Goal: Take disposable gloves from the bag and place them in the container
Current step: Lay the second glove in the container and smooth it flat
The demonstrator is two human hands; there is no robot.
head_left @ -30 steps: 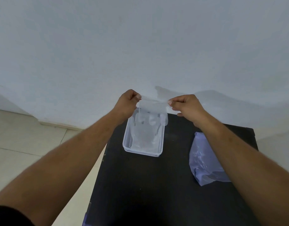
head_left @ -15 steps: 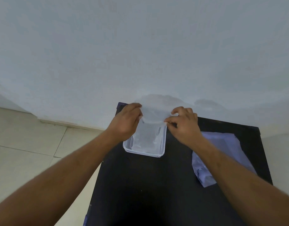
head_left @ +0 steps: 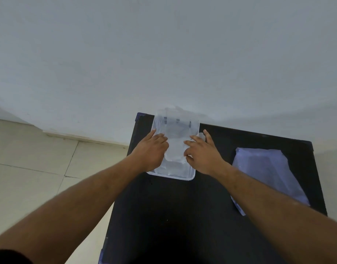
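Observation:
A clear rectangular plastic container (head_left: pixel 186 177) stands at the back left of a black table (head_left: pixel 175 216). A thin see-through disposable glove (head_left: pixel 176 147) lies flat inside it, its cuff toward me. My left hand (head_left: pixel 151 149) rests on the glove's left side, fingers spread and pointing away. On the glove's right side lies my right hand (head_left: pixel 202 151), fingers apart and pressing down, one finger over the container's right rim. The pale lilac plastic bag (head_left: pixel 266 172) lies flat on the table to the right, apart from both hands.
A white wall rises right behind the table. The table's left edge drops to a beige tiled floor (head_left: pixel 30 164). Bare dark tabletop lies between the container and the bag and toward me.
Both hands came down from holding the glove by its cuff above the container. The glove now lies flat inside, and the pinching fingers have spread out on top of it.

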